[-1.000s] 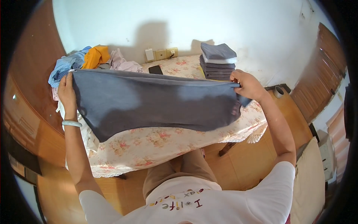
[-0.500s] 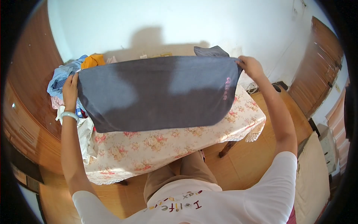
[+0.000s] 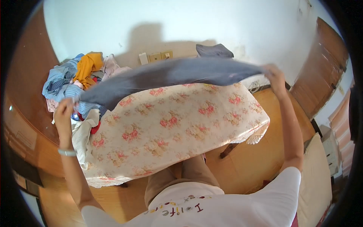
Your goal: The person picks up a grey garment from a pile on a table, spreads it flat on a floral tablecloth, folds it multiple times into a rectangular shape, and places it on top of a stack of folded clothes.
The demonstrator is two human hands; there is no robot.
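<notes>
A dark grey cloth (image 3: 162,75), like a towel, is stretched in the air above the table's far half, smeared by motion. My left hand (image 3: 65,109), with a pale bangle on its wrist, pinches the cloth's left corner beside the heap of clothes. At the far right my right hand (image 3: 275,77) grips the opposite corner, its fingers blurred. Below the cloth lies a cream tablecloth (image 3: 170,121) with red and pink flowers. Another piece of dark grey cloth (image 3: 214,50) lies at the table's back edge by the wall.
A heap of clothes (image 3: 62,81), blue, pink and white with an orange garment (image 3: 88,68), covers the table's left end. White fabric (image 3: 82,138) hangs off its near left edge. Sockets (image 3: 160,56) sit on the back wall. A beige padded seat (image 3: 315,174) stands at the right.
The cloth was hanging spread out flat; now it billows up, narrowed into a band, uncovering the tablecloth. My left hand moved down and left, my right hand outward to the right.
</notes>
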